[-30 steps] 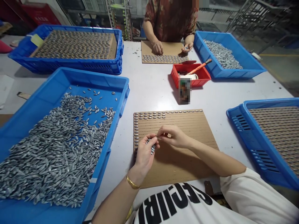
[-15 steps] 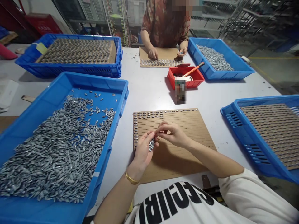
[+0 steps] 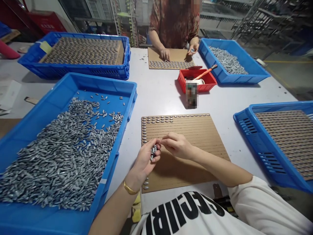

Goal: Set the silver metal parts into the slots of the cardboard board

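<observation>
We cup a little pile of silver bits (image 3: 153,151) in our left hand (image 3: 146,156), over the left side of the card (image 3: 202,131). Our right hand (image 3: 178,145) is over the card's middle, pinching right beside the left one; we can't tell if it has a bit. More bits (image 3: 144,127) line the card's far and left edges. Left of the card, a blue tub (image 3: 107,86) of bits sits on the bench (image 3: 156,94).

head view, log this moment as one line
left hand: holds small silvery oval pieces | right hand: close by left hand | brown rectangular lined cardboard sheet: pieces along far and left edges
</observation>
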Motion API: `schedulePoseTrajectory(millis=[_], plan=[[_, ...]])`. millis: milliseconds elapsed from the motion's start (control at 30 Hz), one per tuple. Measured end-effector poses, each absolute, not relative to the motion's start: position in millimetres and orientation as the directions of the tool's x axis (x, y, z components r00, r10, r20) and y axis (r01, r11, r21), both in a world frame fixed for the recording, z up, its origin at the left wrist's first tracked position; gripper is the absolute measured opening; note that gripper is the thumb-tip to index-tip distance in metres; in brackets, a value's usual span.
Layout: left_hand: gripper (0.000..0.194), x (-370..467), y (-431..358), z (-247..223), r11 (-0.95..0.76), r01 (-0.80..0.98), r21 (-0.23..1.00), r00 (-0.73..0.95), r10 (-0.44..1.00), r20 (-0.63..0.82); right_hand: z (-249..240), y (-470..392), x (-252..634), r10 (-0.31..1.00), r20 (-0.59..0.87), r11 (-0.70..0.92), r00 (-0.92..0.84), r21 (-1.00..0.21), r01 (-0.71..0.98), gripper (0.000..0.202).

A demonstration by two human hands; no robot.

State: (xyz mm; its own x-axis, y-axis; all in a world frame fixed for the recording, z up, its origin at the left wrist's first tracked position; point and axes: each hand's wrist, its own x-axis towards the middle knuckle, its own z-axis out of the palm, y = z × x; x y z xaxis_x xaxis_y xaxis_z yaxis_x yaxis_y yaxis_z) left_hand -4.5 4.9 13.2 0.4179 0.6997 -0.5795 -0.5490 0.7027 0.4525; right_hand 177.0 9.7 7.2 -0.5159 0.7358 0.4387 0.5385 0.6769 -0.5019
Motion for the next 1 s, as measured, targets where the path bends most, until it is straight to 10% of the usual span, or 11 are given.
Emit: schedulePoseTrajectory(millis=[367, 1000], plan=[[0.016, -52.3, 28.8, 0.1, 0.361, -0.867, 0.343, 0.099, 0.8, -0.591, -26.4, 56.1, 179.0, 0.949, 0.236, 0.308, -0.21, -0.84, 0.446, 0.014], [0.022, -48.2, 13.2, -22.1, 0.416, -0.776, 0.474, 0.116, 0.833, -0.54, -70.0, 102.1, 123.1, 0.908, 0.274, 0.413, -0.318, -0.452, 0.791, 0.018]])
